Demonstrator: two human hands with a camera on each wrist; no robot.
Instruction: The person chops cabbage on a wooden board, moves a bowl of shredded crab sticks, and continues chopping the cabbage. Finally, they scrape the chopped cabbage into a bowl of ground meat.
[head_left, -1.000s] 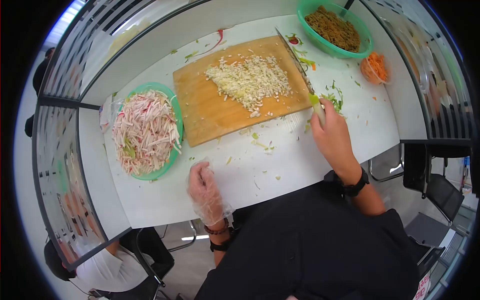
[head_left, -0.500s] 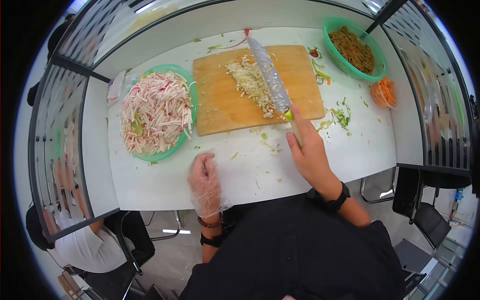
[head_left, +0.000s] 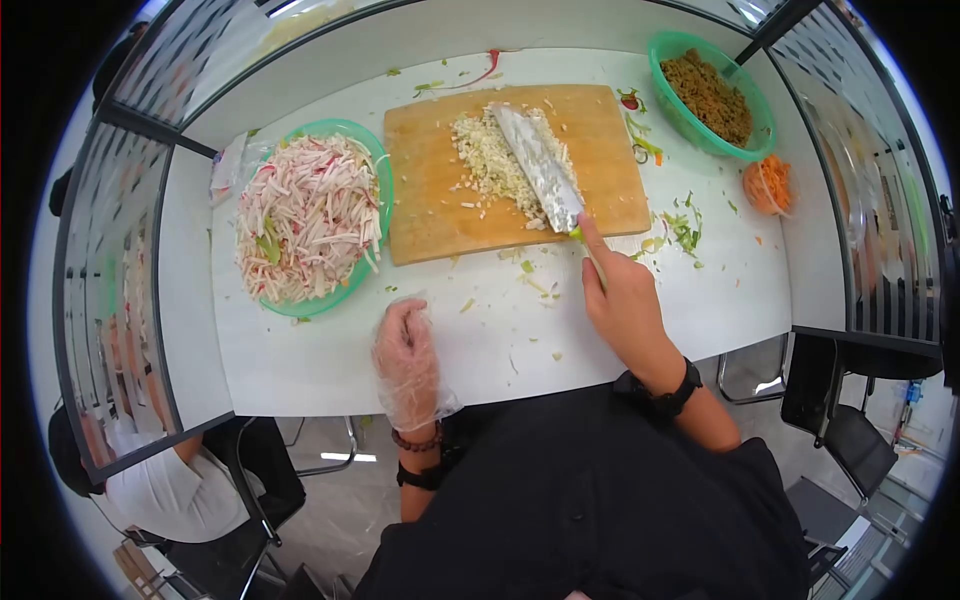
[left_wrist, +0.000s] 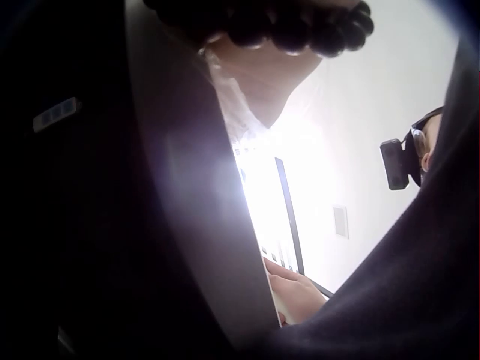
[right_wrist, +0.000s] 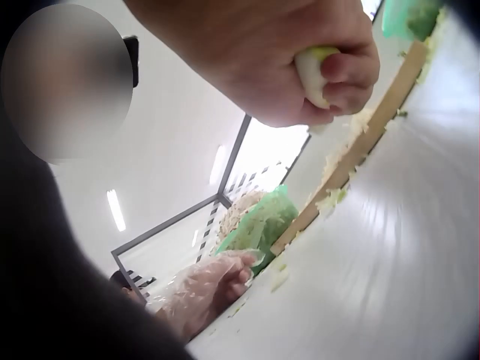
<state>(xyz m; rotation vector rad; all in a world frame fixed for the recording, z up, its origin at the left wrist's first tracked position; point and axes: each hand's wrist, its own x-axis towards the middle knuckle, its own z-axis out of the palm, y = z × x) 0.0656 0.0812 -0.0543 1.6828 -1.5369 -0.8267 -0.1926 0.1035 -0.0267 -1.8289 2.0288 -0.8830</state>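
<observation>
My right hand (head_left: 628,305) grips a knife (head_left: 540,165) by its pale green-and-white handle (right_wrist: 313,75), index finger reaching toward the blade. The broad blade, smeared with white bits, lies flat over a heap of finely chopped whitish vegetable (head_left: 485,158) on the wooden cutting board (head_left: 420,215). Part of the heap is hidden under it. My left hand (head_left: 405,350), in a clear plastic glove, rests near the table's front edge. Its fingers are loosely curled around nothing. In the right wrist view this gloved hand (right_wrist: 214,289) appears beyond the board's near edge.
Left of the board stands a green bowl (head_left: 383,190) heaped with pink-and-white shreds. At the back right are a green bowl (head_left: 672,105) of brown crumbly food and a small tub of orange shreds (head_left: 768,186). Green scraps (head_left: 684,230) litter the white table, which low partitions enclose.
My right hand has brought the knife from the board's right edge leftward over the chopped heap, then laid the blade down flatter on it. My left hand has stayed by the table's front edge.
</observation>
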